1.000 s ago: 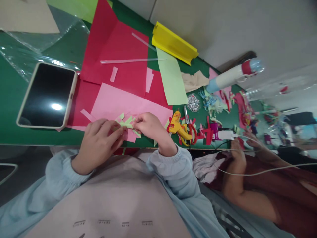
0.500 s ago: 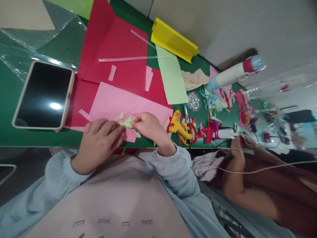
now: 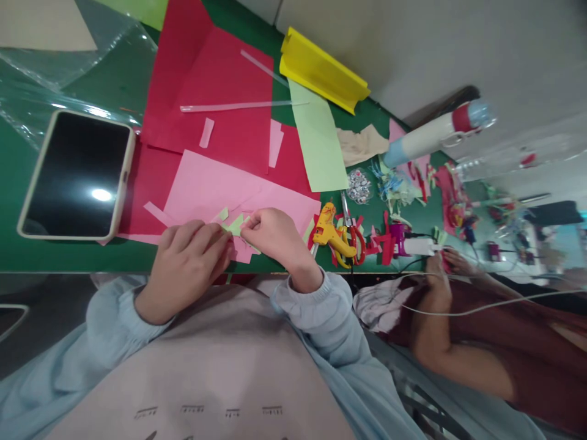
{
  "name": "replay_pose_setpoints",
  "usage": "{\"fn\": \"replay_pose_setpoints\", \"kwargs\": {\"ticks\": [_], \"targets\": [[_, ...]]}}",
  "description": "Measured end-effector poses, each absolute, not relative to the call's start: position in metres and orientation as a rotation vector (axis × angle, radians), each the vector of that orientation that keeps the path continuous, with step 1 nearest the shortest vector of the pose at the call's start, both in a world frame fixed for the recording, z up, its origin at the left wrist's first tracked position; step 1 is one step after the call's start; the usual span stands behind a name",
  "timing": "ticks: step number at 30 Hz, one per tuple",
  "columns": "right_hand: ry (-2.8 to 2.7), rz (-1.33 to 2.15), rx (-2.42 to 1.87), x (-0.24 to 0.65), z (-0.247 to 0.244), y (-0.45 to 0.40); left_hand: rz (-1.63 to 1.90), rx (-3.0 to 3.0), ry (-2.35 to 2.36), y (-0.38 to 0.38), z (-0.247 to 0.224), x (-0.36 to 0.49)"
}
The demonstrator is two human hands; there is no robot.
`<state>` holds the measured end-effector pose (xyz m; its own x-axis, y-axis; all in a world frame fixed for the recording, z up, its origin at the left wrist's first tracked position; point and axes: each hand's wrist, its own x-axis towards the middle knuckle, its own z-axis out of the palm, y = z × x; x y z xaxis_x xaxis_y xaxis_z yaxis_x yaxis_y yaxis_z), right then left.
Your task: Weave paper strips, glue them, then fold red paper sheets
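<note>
Small light green paper pieces [image 3: 236, 225] lie on a pink sheet [image 3: 206, 186] near the table's front edge. My left hand [image 3: 186, 266] is curled at their left side, its fingers bent together; what its fingertips hold, if anything, is hidden. From the right, my right hand [image 3: 275, 237] pinches at the green pieces with thumb and forefinger; the exact thing between the tips is too small to make out. Under the pink sheet are red sheets [image 3: 224, 79]. To the right lie a yellow glue gun [image 3: 326, 227] and red-and-yellow-handled scissors [image 3: 358, 244].
A phone [image 3: 77, 177] lies at the left beside clear plastic. Behind are a green sheet [image 3: 318, 140], a folded yellow sheet [image 3: 321, 70] and a cup of small beads [image 3: 359, 186]. A bottle [image 3: 426, 139] stands at the right, near another person's hands [image 3: 439, 275].
My right hand has shifted very slightly, its fingers more curled over the green pieces. My left hand stays nearly in place. The other person's hands have moved a little.
</note>
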<state>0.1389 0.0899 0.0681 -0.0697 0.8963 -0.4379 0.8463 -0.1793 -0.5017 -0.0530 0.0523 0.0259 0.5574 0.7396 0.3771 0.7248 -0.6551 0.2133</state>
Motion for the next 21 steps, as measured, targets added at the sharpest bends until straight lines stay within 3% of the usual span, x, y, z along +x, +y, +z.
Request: {"fn": "replay_pose_setpoints", "kwargs": {"ticks": [21], "targets": [[-1.917, 1.041, -2.146, 0.1329, 0.0698, 0.0885, 0.592, 2.873, 1.266, 0.0520, 0.0306, -0.0489]]}}
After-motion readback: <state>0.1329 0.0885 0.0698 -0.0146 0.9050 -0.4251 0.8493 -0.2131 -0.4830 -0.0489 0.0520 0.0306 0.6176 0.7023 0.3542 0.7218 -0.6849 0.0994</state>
